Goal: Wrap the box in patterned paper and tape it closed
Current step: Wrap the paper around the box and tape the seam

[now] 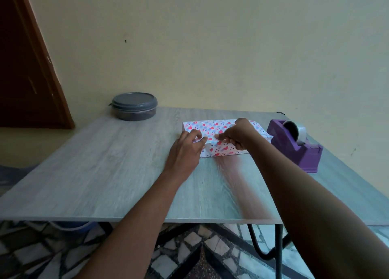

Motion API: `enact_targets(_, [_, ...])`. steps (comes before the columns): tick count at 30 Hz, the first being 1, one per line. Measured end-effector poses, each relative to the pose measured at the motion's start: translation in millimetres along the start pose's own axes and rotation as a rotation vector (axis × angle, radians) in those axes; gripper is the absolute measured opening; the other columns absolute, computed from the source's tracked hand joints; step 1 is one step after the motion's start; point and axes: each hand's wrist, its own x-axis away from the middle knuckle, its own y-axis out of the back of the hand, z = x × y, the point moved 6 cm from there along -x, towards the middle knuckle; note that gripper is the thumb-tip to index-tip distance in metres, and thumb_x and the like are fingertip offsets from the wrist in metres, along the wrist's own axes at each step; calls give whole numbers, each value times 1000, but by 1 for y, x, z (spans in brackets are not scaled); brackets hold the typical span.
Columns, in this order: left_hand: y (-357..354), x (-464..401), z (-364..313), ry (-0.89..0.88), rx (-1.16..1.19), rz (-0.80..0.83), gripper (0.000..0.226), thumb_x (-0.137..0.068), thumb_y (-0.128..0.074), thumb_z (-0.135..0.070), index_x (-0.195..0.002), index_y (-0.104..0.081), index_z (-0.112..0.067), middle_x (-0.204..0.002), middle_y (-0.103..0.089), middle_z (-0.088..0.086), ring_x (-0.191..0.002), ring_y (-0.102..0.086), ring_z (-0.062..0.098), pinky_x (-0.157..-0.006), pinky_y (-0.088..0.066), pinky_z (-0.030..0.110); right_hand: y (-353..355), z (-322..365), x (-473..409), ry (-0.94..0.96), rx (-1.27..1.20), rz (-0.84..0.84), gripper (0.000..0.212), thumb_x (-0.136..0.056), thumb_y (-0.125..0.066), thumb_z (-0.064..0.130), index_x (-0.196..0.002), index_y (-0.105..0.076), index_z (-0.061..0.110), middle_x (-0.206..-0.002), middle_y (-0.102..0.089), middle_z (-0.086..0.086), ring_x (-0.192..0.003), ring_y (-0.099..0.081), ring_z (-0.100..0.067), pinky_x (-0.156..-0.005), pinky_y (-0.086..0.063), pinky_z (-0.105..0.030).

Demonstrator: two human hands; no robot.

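Note:
The box (pixel 212 129) lies flat on the table (pixel 105 163), covered in white paper printed with red and blue hearts. My left hand (pixel 185 150) is at the box's near left corner, its fingertips pinching a fold of the paper there. My right hand (pixel 237 134) rests on top of the box, index finger stretched left and pressing the paper down, the other fingers curled under. A purple tape dispenser (pixel 296 146) with a roll of clear tape stands just right of the box.
A round grey lidded container (pixel 134 106) sits at the table's far left corner. A yellow wall runs behind the table, with a dark wooden door (pixel 25 68) at left. The table's near edge and black metal legs (pixel 277 251) show over a patterned tile floor.

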Motion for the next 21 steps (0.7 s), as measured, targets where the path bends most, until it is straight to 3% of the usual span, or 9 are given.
enact_targets(3, [2,1,-1,-3,0,-6,30,-88,-76,-8,-118,-76,-13,-117,-65,0,-99,-59,24,-67,-57,39,0,-5,14,-100,44,109,32,-89,-82,12,-79,-52,12,-51,-45,1,-36,-34,-6,-43,-26,-19])
enact_targets(5, [2,1,-2,-15,-9,-4,31,-88,-76,-8,-118,-75,-13,-117,-65,1,-99,-59,24,-67,-58,40,5,-3,18,-102,37,100,28,-92,-78,6,-110,-59,17,-49,-45,2,-36,-34,-5,-44,-25,-18])
enact_targets(6, [1,1,-2,-21,-10,-3,30,-88,-75,-8,-118,-75,-13,-117,-65,0,-99,-58,24,-67,-57,40,9,-3,15,-89,17,71,53,-91,-76,1,-136,-53,18,-47,-48,1,-35,-36,-5,-43,-26,-17])
enact_targets(8, [0,2,-1,-21,-2,-5,29,-89,-74,-10,-118,-75,-14,-116,-65,0,-99,-58,25,-68,-57,40,10,-2,13,-3,-35,30,89,-88,-74,-4,-159,-28,23,-47,-55,-2,-34,-40,-8,-40,-28,-16])
enact_targets(13, [3,2,-1,14,18,10,27,-88,-70,-25,-114,-76,-21,-118,-63,-6,-105,-56,20,-80,-50,40,1,-16,19,123,-237,-127,92,-75,-93,30,-143,-33,17,-81,-67,-11,-53,-67,-17,-38,-34,-19])
enact_targets(16, [4,4,4,104,68,18,27,-86,-70,-43,-109,-78,-31,-120,-61,-13,-111,-55,11,-91,-39,40,-12,-37,22,70,-296,-131,114,-72,-92,35,-155,-15,24,-85,-65,-10,-47,-64,-17,-36,-36,-19])
enact_targets(18, [7,-1,10,161,123,-23,18,-88,-68,-45,-92,-80,-32,-116,-61,-15,-105,-55,7,-91,-32,37,-14,-49,24,81,-340,-153,122,-74,-89,43,-161,-3,33,-92,-66,-12,-50,-60,-20,-40,-41,-23])
enact_targets(19, [10,-6,11,172,138,-47,19,-91,-67,-42,-84,-79,-29,-113,-61,-15,-101,-56,8,-89,-31,36,-12,-53,26,107,-333,-186,121,-76,-86,47,-162,-2,34,-104,-67,-15,-62,-64,-24,-49,-47,-26])
enact_targets(21, [17,-26,14,146,127,-74,19,-95,-63,-31,-85,-77,-24,-111,-63,-9,-100,-60,16,-86,-35,38,-6,-61,31,190,-238,-330,113,-82,-81,53,-163,-6,32,-134,-60,-20,-109,-64,-36,-81,-50,-33])
